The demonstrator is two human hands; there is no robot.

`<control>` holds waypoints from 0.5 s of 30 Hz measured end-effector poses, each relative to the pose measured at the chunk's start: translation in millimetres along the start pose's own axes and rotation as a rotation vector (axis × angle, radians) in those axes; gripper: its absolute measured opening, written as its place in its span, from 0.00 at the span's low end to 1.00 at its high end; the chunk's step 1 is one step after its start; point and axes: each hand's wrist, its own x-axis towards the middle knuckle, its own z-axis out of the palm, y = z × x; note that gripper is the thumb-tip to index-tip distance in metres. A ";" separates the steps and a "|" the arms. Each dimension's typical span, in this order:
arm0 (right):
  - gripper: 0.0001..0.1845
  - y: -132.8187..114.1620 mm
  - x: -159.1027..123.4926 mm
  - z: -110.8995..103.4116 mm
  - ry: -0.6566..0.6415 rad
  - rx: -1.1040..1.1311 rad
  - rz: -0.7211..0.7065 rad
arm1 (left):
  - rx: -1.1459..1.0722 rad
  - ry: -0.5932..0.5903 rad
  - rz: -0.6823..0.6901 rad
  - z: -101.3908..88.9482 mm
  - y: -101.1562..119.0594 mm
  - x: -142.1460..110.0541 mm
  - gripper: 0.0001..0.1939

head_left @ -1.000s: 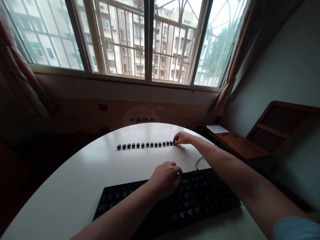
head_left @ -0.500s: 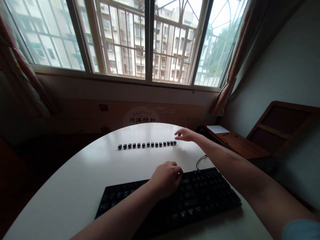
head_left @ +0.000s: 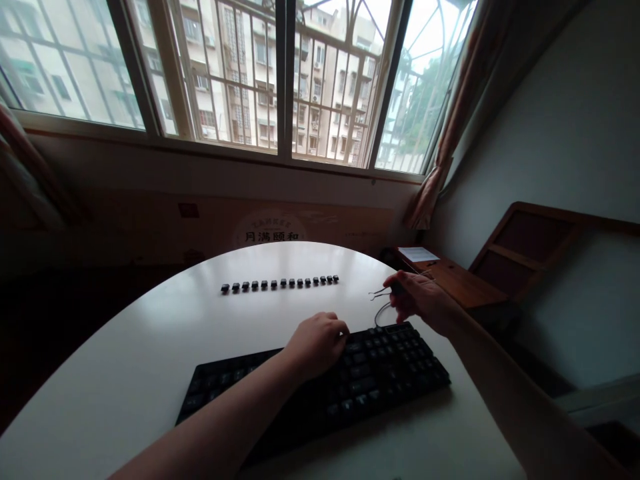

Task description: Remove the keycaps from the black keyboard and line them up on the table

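A black keyboard lies at a slant on the white table. Across its back part rests my left hand, its fingers curled down at the far edge; the fingertips are partly hidden. Over the keyboard's back right corner, my right hand is closed around a wire keycap puller. The puller's thin hooked prongs point left, and its dark middle is mostly covered by my fingers. Beyond the keyboard, several black keycaps stand in a straight row, apart from both hands.
The round white table fills the foreground. A cable leaves the keyboard's back edge near my right hand. Behind are a printed box and a barred window. At the right stand a brown wooden desk with paper and a chair-like wooden frame.
My right hand has moved back from the right end of the keycap row towards the keyboard and now holds the keycap puller. The left hand stays on the keyboard; the view has shifted slightly.
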 end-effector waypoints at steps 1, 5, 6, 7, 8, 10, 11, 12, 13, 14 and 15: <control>0.24 5.3 -5.8 2.4 -0.017 0.048 0.014 | 0.001 0.004 -0.001 0.2 -0.1 0.3 0.13; 0.22 26.3 -12.3 15.0 -0.042 0.110 0.019 | 0.009 0.013 0.001 -0.1 -0.3 1.0 0.12; 0.22 31.3 -12.4 18.6 -0.049 0.110 0.018 | 0.011 0.013 0.003 -0.2 -0.4 1.0 0.12; 0.22 36.0 -12.4 22.2 -0.051 0.104 0.008 | 0.013 0.012 0.004 -0.4 -0.4 1.0 0.12; 0.22 40.5 -12.5 25.7 -0.044 0.085 -0.005 | 0.013 0.012 0.004 -0.5 -0.4 0.9 0.12; 0.22 48.6 -12.9 32.1 0.013 0.020 -0.052 | 0.016 0.010 0.003 -0.7 -0.3 0.7 0.12; 0.22 52.1 -13.0 34.6 0.057 -0.011 -0.081 | 0.016 0.010 0.001 -0.8 -0.2 0.7 0.12; 0.21 55.0 -12.9 36.5 0.102 -0.033 -0.109 | 0.016 0.009 0.000 -0.9 0.0 0.6 0.12; 0.20 57.3 -12.7 37.6 0.140 -0.044 -0.130 | 0.015 0.009 -0.001 -1.1 0.2 0.6 0.12; 0.19 58.9 -12.3 38.0 0.166 -0.046 -0.144 | 0.014 0.007 -0.001 -1.3 0.5 0.6 0.13; 0.19 59.8 -11.9 37.6 0.182 -0.043 -0.153 | 0.014 0.004 -0.002 -1.6 0.7 0.6 0.13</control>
